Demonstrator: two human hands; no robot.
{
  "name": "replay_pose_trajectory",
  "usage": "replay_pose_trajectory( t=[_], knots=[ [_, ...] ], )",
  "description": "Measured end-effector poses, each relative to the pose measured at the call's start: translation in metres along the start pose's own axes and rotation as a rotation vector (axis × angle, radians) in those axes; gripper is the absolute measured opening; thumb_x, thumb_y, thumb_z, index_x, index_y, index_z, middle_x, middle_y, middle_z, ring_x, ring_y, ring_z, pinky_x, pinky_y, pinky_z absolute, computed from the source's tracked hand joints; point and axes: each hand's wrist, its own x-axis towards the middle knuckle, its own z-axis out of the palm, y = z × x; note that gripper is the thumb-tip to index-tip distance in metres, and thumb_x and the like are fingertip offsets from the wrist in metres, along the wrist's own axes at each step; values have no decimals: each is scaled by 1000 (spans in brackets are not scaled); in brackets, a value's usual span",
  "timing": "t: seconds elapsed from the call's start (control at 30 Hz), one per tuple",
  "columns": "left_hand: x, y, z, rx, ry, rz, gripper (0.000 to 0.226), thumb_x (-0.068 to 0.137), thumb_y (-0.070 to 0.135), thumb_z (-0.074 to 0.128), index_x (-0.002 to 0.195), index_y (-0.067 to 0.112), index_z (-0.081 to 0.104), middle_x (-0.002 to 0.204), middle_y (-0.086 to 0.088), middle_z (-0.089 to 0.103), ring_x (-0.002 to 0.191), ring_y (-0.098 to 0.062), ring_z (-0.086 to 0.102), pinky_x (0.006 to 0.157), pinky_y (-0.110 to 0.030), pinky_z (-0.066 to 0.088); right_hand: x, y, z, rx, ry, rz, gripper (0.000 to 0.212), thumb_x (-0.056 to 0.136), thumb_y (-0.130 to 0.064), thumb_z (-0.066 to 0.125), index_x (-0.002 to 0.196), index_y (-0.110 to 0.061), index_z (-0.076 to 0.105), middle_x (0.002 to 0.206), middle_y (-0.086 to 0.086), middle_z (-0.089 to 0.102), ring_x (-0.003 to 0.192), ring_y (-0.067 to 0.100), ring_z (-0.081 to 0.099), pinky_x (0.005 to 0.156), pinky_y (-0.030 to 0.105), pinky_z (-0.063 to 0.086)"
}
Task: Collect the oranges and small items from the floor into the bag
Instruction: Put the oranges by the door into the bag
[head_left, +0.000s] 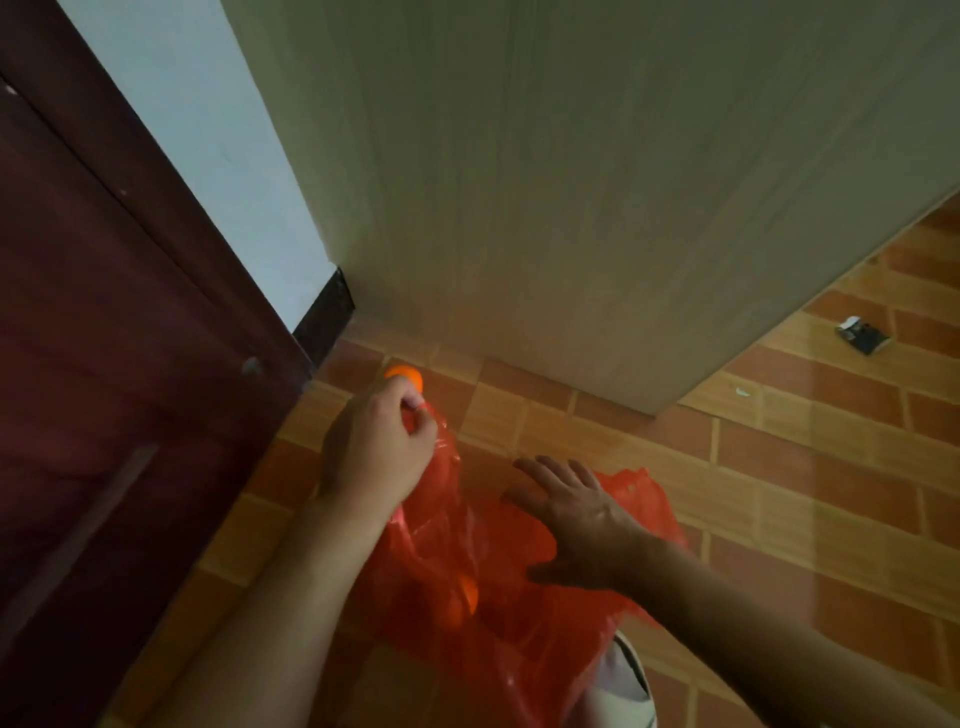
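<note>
A red plastic bag (483, 561) hangs open low in the middle of the view. My left hand (374, 447) pinches its upper edge and holds it up. Just beyond that hand an orange (405, 375) lies on the tiled floor in the corner by the door. Another orange (465, 597) shows through the bag's plastic. My right hand (576, 514) hovers over the bag's mouth with fingers spread and nothing in it. A small dark item with a white part (862, 335) lies on the floor at the far right.
A dark red door (104, 364) fills the left side. A pale wood-grain cabinet (571, 182) stands ahead, its base meeting the brick-pattern tiled floor (779, 467). A white scrap (743, 392) lies near the cabinet's corner. A shoe (623, 686) shows below the bag.
</note>
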Motion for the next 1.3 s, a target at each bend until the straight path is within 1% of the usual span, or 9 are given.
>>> replay_pose_trajectory(
  t=[0.13, 0.3, 0.4, 0.53, 0.67, 0.87, 1.03, 1.2, 1.3],
  knots=[
    [-3, 8, -29, 101, -92, -122, 12, 86, 26, 71, 81, 25, 59, 84, 6, 62, 79, -22, 60, 64, -34, 45, 6, -5, 9, 66, -31, 31, 109, 76, -63, 77, 162, -31, 18, 165, 5, 29, 150, 26, 31, 120, 45, 26],
    [7, 0, -68, 421, -278, -236, 16, 89, 30, 70, 104, 26, 72, 107, 0, 72, 98, -28, 69, 74, -36, 51, 25, -2, 12, 108, 105, 110, 57, 92, -23, 63, 147, -27, 47, 109, -4, 71, 100, 19, 68, 103, 42, 48],
    [4, 11, -63, 264, -248, -65, 36, 90, 21, 71, 124, 28, 64, 123, 3, 68, 110, -23, 66, 89, -41, 56, 30, 0, 2, 170, 257, 116, 31, 94, -13, 56, 121, -25, 65, 104, -6, 70, 88, 17, 68, 95, 40, 53],
    [-6, 36, -35, 47, -230, 340, 22, 88, 21, 71, 107, 31, 69, 112, 14, 64, 102, -9, 60, 88, -34, 55, 36, 15, -14, 199, 438, 110, 27, 86, -13, 62, 110, -20, 71, 102, -1, 72, 85, 27, 70, 81, 37, 55],
    [-10, 21, 5, 194, -479, 414, 33, 89, 38, 72, 121, 37, 63, 128, 14, 53, 122, -13, 47, 103, -43, 45, 42, 31, -36, 228, 613, 184, 27, 79, -12, 69, 105, -19, 73, 99, 1, 74, 84, 30, 71, 72, 36, 53],
    [-9, -6, 36, 372, -658, 312, 53, 91, 28, 72, 140, 38, 55, 156, 2, 38, 143, -24, 38, 114, -46, 39, 42, 50, -42, 163, 767, 251, 35, 85, -10, 69, 119, -19, 68, 113, -1, 66, 104, 25, 64, 89, 43, 46],
    [-1, -5, 51, 394, -540, 378, 51, 89, -3, 48, 132, 24, 57, 132, 1, 53, 118, -29, 58, 95, -45, 52, 17, 52, -29, 20, 631, 168, 60, 86, -32, 72, 142, -20, 54, 144, 6, 50, 133, 33, 48, 112, 54, 34],
    [12, -13, 60, 246, -325, 374, 73, 80, -17, 51, 146, 14, 54, 145, -4, 53, 126, -30, 58, 97, -46, 55, -9, 42, -5, -18, 384, 29, 87, 89, -71, 52, 161, -27, 30, 170, 6, 21, 158, 30, 12, 125, 61, 12],
    [13, -11, 65, 194, -216, 382, 77, 77, -20, 58, 148, 11, 53, 152, -4, 51, 132, -27, 55, 100, -44, 56, -16, 41, 9, -58, 205, 18, 101, 86, -79, 47, 165, -36, 1, 172, -3, -17, 157, 23, -23, 124, 56, -11]
  ],
)
